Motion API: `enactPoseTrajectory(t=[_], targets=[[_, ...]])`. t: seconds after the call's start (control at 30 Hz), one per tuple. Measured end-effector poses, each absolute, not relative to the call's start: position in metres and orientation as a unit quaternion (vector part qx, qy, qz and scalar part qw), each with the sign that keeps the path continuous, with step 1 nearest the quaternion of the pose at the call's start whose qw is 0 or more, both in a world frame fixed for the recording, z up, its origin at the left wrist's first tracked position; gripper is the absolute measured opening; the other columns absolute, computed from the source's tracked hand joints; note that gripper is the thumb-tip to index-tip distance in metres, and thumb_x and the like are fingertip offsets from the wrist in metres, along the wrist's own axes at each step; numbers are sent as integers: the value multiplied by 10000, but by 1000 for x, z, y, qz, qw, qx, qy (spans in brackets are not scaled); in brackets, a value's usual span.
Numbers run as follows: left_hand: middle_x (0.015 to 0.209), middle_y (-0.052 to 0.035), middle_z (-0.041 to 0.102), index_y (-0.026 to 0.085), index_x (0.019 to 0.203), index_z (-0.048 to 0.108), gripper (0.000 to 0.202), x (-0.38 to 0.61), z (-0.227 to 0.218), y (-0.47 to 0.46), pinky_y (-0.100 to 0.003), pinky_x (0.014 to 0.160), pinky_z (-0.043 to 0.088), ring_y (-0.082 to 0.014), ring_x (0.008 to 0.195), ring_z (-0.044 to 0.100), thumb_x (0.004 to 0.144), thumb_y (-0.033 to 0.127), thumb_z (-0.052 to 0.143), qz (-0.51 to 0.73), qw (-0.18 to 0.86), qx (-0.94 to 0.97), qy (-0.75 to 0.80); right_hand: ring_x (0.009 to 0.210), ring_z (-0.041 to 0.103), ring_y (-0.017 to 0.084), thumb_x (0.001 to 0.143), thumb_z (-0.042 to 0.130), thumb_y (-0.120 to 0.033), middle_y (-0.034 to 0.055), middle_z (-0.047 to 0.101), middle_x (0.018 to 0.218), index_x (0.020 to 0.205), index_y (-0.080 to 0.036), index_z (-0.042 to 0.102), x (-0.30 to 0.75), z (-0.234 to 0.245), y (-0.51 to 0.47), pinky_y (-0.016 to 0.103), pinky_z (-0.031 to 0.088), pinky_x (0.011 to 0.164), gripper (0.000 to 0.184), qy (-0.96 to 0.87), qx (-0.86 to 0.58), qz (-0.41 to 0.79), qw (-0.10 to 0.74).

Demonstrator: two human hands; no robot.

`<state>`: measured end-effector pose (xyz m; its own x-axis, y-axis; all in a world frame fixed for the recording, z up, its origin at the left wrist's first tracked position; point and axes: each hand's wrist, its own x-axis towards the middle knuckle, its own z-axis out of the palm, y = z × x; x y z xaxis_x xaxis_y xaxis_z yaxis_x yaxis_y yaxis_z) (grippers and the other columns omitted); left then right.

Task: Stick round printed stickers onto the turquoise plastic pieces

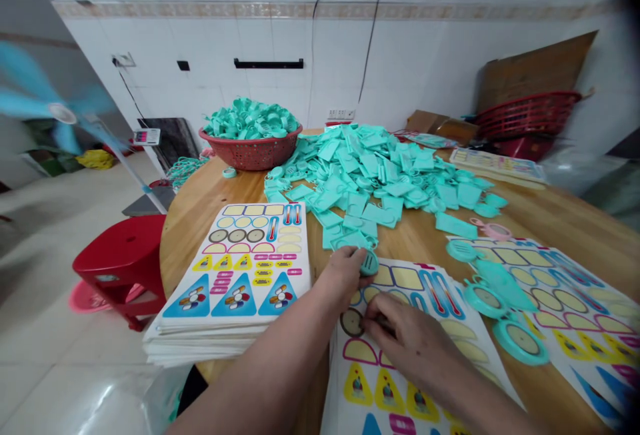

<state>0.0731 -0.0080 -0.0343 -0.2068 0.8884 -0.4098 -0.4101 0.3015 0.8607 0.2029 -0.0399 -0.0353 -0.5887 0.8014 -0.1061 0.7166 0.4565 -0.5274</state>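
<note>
Left hand: the left hand, lower middle of the frame, has its fingers closed on a round teal plastic tag, pinching it by the edge
Right hand: the right hand, just right of the left hand, has its fingers pinched together close above the sheet; whatever they grip is too hidden to tell
Under the hands: a printed sticker sheet with yellow triangles and arched labels lies on the round wooden tabletop, with a round dark label just beside the right hand
Left of the hands: a thick stack of sticker sheets, its edge overhanging the tabletop
Right of the hands: a second sticker sheet lies at the right edge of the frame, with teal round frames on and beside it
Middle of the tabletop: a heap of flat teal plastic tags, touching the far edge of both sheets
Far side: a red plastic basket, upper middle, is piled with teal parts
Floor, left: a red stool stands beside the tabletop, above a pink basin
Far right: a red crate leans against flattened cardboard
Upper left: a blurred blue fan stands before the white tiled wall
</note>
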Motion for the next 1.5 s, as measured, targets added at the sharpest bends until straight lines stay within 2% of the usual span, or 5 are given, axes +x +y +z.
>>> enactPoseTrajectory(t=[0.2,0.67,0.9,1.27,1.5], targets=[[728,-34,554,151,743,575,119,73,-35,-8,-285,661,520,-138,691,559,793,259,573,549,591,226,546,747,569,182,847,421,-204,22,599,845,817,-225,478,205,-43,-39,266,359,587,68,-856,-450,222,128],[688,-17,536,171,696,582,140,74,-39,-7,-287,651,517,-140,667,540,746,292,631,560,583,230,542,753,595,215,857,445,-279,27,627,824,810,-224,480,198,-40,-38,283,324,582,81,-846,-485,208,75],[722,-25,552,167,721,593,122,74,-37,-8,-286,651,518,-147,698,551,753,283,616,558,578,237,546,766,602,203,846,394,-169,39,619,868,799,-222,466,198,-43,-41,275,346,588,101,-859,-470,173,108],[695,-8,541,172,714,572,120,74,-41,-6,-273,637,507,-135,671,547,754,279,611,554,580,242,546,690,606,182,757,545,-278,4,637,739,705,-227,487,196,-50,-34,260,394,573,93,-811,-492,273,164],[711,-15,552,160,726,571,164,71,-41,-7,-294,660,509,-141,679,573,736,303,651,556,600,233,526,547,453,105,743,559,-296,-56,455,604,675,-224,429,208,-29,-41,221,362,516,163,-732,-441,467,227]])
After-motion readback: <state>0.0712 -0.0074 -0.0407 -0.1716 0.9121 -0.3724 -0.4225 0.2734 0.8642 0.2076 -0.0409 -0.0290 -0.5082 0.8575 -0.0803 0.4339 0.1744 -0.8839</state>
